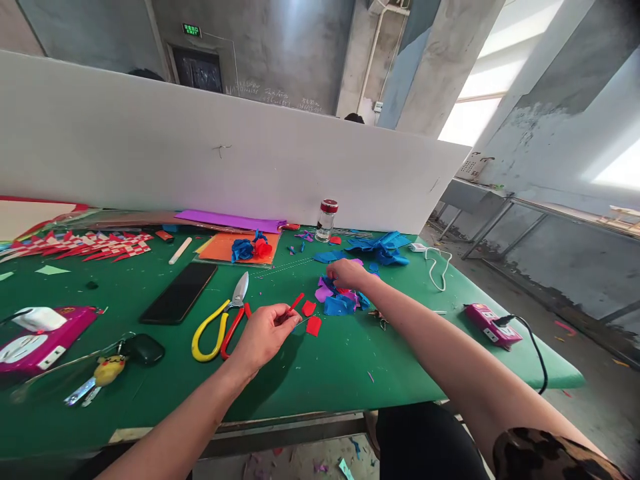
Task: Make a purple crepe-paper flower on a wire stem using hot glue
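My left hand (271,335) is closed in a pinch on a thin red rolled paper piece (297,303), which points up and to the right. A fine wire seems to run from its fingertips towards two red paper petals (311,317) lying just beyond. My right hand (345,273) reaches down into a pile of blue, purple and red paper pieces (339,305), its fingers curled together. What those fingertips touch or hold is hidden. Yellow-and-red handled scissors (220,327) lie left of my left hand, blades pointing away.
A black phone (179,293), a keyring with a yellow figure (109,370) and a magenta power strip (65,337) lie left. Blue and red paper flowers (250,248) rest on orange sheets. A glass jar (327,221) stands before a white partition (240,147). Another power strip (493,325) sits right.
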The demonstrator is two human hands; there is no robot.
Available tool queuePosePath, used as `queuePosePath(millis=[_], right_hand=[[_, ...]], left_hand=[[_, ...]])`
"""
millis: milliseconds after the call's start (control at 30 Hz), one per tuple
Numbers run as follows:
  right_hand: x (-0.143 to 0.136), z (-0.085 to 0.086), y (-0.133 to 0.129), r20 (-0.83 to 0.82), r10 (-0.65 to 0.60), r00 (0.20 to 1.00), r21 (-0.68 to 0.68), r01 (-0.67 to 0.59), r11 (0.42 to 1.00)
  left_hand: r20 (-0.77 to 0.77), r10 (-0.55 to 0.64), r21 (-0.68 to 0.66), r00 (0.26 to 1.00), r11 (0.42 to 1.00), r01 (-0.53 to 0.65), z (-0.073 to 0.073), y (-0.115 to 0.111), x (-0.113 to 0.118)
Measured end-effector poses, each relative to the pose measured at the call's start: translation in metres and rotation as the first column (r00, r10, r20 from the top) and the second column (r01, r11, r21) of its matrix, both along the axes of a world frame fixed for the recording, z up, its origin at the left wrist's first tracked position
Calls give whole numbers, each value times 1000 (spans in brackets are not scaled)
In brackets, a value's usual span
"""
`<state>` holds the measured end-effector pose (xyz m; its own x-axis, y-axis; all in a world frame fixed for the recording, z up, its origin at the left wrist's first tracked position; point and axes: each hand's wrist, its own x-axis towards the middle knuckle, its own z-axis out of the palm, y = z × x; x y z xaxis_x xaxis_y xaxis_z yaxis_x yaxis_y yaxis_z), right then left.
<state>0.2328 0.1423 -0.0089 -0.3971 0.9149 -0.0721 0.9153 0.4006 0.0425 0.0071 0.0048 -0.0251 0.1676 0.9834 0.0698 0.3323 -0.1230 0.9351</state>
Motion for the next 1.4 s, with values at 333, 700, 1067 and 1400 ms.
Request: queuePosePath(millis=[333, 700, 1067, 1400], right_hand=[[8, -4, 6, 27, -63, 998, -15, 64, 998], [43, 15, 11, -31, -152, 988, 54, 153, 987], [-22, 0, -18, -183, 235, 954, -75, -252, 965], [-21, 8, -66, -561, 85, 824, 30, -82, 996]], left_hand=[[52, 6, -57, 999, 998, -3, 2, -3, 1], [211, 27, -150, 977, 989, 5, 8, -6, -1], [273, 3, -114, 962, 993, 29, 3, -2, -3], [220, 98, -14, 971, 995, -97, 10, -2, -3]])
